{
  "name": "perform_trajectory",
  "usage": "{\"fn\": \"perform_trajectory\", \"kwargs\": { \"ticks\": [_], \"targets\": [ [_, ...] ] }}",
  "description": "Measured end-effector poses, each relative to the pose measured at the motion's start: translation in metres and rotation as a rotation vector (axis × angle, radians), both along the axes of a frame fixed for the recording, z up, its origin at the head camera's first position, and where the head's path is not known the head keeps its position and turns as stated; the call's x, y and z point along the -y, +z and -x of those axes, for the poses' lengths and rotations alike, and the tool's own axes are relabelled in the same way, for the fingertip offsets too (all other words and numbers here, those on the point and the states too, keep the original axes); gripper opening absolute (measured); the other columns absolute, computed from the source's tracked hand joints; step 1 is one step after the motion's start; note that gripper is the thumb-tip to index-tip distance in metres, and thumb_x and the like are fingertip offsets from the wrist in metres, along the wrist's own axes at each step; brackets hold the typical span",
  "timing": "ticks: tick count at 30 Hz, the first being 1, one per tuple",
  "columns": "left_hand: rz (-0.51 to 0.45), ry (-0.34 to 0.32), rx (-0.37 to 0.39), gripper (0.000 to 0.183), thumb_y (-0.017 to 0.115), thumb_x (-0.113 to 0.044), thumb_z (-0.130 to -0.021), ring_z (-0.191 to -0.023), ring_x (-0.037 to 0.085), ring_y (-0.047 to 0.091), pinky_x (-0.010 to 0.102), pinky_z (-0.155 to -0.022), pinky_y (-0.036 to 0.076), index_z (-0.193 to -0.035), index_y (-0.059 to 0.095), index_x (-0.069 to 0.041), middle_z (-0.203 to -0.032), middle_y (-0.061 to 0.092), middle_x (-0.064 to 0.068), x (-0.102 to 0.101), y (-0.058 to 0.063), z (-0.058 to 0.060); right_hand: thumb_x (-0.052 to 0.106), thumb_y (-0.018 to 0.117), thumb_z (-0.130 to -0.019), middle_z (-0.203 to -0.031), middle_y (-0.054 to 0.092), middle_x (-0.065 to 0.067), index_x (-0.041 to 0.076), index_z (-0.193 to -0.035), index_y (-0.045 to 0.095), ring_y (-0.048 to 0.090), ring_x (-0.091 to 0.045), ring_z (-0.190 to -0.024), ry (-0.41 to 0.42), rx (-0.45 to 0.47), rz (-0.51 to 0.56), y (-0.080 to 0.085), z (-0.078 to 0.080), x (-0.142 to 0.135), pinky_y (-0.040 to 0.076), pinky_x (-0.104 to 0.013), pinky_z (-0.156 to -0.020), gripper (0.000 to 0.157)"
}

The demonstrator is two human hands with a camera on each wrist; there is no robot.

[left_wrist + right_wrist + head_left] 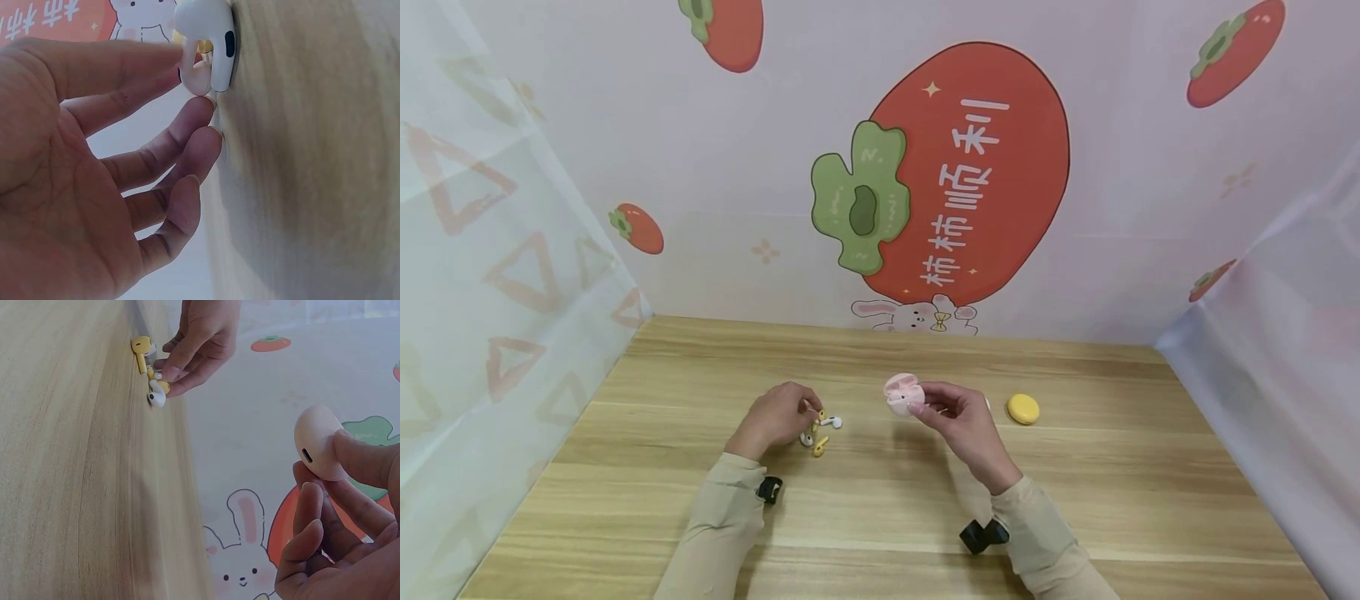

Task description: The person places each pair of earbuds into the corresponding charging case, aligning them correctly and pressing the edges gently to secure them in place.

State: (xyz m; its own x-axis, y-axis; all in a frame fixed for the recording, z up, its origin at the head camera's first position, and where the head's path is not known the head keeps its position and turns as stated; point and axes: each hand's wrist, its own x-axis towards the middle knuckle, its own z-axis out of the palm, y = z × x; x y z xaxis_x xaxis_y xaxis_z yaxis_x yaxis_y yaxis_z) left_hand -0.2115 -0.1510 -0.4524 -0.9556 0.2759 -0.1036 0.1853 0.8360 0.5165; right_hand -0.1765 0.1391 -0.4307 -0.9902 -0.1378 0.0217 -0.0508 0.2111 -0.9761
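My left hand (781, 414) is low over a small cluster of loose earbuds on the table. Its thumb and index finger pinch a pale pinkish earbud (199, 79), close beside a white earbud (209, 25) with a black oval on its stem. Around these fingertips lie a yellow earbud (821, 447) and another white earbud (832, 422). Raised above the table, my right hand (964, 423) holds a pink earbud case (904, 402) between thumb and fingers. The case's lid is up; its charging port shows in the right wrist view. How its slots are filled is too small to tell.
A round yellow case (1023, 408) rests on the wooden table (865, 517) to the right of my right hand. A white object (988, 405) is mostly hidden behind that hand. Printed sheeting (737, 275) stands along the table's back and sides.
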Motion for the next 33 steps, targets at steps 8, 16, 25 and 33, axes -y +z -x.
{"fn": "perform_trajectory", "kwargs": {
  "ticks": [8, 16, 25, 33],
  "targets": [
    [-0.008, -0.006, 0.006, 0.019, 0.062, -0.002, -0.092, -0.084, 0.018, 0.060, 0.041, -0.076, 0.052, -0.101, 0.076, -0.010, -0.097, 0.071, 0.006, 0.0017, 0.0019, -0.0004, 0.005, 0.076, -0.091, -0.106, 0.070, -0.012, 0.002, -0.121, 0.072, 0.063, -0.025, -0.095, -0.003, 0.001, 0.002, -0.0002, 0.0003, -0.0005, 0.055, -0.024, -0.077, 0.030],
    [-0.017, -0.023, 0.000, 0.026, 0.062, 0.005, -0.084, -0.091, 0.022, 0.062, 0.047, -0.084, 0.052, -0.099, 0.077, -0.010, -0.099, 0.070, 0.007, 0.0031, 0.0017, -0.0005, 0.007, 0.076, -0.091, -0.105, 0.070, -0.011, 0.001, -0.121, 0.072, 0.063, -0.023, -0.094, 0.004, -0.007, 0.005, 0.0005, -0.0006, 0.0000, 0.054, -0.024, -0.076, 0.031],
    [-0.007, 0.006, 0.021, 0.018, 0.069, 0.002, -0.085, -0.082, 0.019, 0.057, 0.041, -0.074, 0.049, -0.094, 0.075, -0.012, -0.090, 0.064, 0.004, 0.0018, 0.0006, -0.0009, 0.007, 0.076, -0.091, -0.105, 0.070, -0.012, 0.000, -0.121, 0.071, 0.063, -0.023, -0.094, 0.010, -0.017, 0.022, 0.0011, -0.0013, -0.0007, 0.055, -0.024, -0.077, 0.031],
    [-0.010, 0.031, 0.014, 0.013, 0.071, -0.001, -0.088, -0.077, 0.018, 0.054, 0.037, -0.069, 0.046, -0.087, 0.075, -0.013, -0.084, 0.062, 0.002, 0.0027, 0.0009, -0.0013, 0.007, 0.076, -0.091, -0.106, 0.070, -0.012, 0.001, -0.122, 0.071, 0.063, -0.024, -0.094, 0.007, -0.012, 0.018, 0.0015, -0.0012, -0.0011, 0.055, -0.024, -0.077, 0.031]
  ]
}}
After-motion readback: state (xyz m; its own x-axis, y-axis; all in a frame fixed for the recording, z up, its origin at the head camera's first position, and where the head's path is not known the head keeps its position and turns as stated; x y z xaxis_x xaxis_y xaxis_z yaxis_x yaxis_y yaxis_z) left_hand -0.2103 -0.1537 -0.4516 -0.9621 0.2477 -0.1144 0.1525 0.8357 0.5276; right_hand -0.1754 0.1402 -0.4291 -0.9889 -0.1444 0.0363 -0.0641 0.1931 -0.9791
